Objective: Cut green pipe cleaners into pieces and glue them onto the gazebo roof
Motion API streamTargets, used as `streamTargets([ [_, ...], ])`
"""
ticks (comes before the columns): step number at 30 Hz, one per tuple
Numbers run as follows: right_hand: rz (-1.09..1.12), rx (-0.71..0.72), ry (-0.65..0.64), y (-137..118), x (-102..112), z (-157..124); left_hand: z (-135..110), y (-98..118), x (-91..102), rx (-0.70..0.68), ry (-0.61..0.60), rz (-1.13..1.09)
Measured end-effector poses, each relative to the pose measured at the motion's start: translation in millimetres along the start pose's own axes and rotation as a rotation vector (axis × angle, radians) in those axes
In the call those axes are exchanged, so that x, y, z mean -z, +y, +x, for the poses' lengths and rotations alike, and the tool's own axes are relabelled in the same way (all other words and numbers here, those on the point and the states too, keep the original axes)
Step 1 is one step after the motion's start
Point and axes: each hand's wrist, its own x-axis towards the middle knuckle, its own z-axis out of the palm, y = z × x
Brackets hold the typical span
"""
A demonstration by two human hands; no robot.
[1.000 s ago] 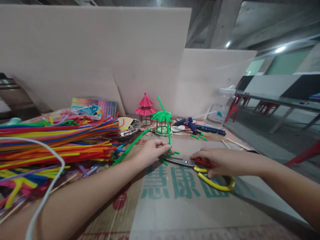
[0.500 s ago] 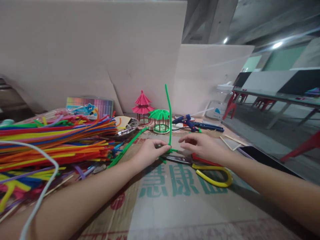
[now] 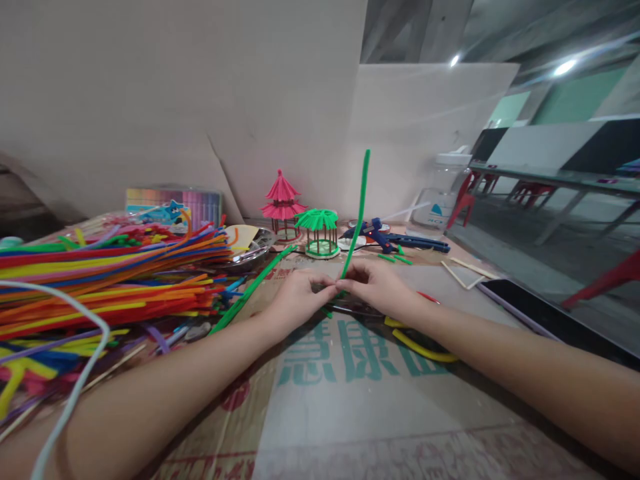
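A long green pipe cleaner point(image 3: 362, 200) rises from between my fingertips, leaning a little to the right. My left hand point(image 3: 306, 293) pinches its lower end, thumb and forefinger pressed together. My right hand point(image 3: 373, 285) meets it there, closed on the same stem. The fingers hide most of the pipe cleaner's low end. Beneath the hands lie scissors with yellow handles point(image 3: 425, 350), partly covered by my right hand and forearm. Just behind stands a small pavilion with a green roof point(image 3: 318, 219), and beside it a pink two-tiered one point(image 3: 281, 203).
Bundles of coloured pipe cleaners point(image 3: 115, 267) fill the left side, with a marker set point(image 3: 175, 207) behind. A blue glue gun point(image 3: 377, 233), short green pieces point(image 3: 395, 259) and a clear bottle point(image 3: 440, 193) stand at the back right. A phone point(image 3: 555, 317) lies right; a white cable point(image 3: 95, 373) crosses the left.
My right hand has moved left and closed on the green pipe cleaner beside my left hand. The pipe cleaner's top has swung right. The view has shifted slightly.
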Motion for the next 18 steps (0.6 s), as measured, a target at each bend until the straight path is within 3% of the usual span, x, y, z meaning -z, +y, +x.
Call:
streamTargets([
  [5, -0.187, 0.030, 0.041, 1.6, 15.4, 8.0, 1.0, 0.7, -0.8, 0.003, 0.027, -0.056],
  [9, -0.322, -0.024, 0.062, 20.3, 30.3, 15.8, 1.4, 2.9, -0.2, 0.081, 0.075, -0.102],
  [13, -0.339, -0.061, 0.051, 37.3, 28.5, 15.2, 1.4, 3.7, 0.1, 0.091, 0.062, -0.097],
  [18, -0.348, -0.035, 0.036, 38.9, 23.4, 12.1, 2.0, 1.3, -0.6, 0.079, 0.063, -0.080],
])
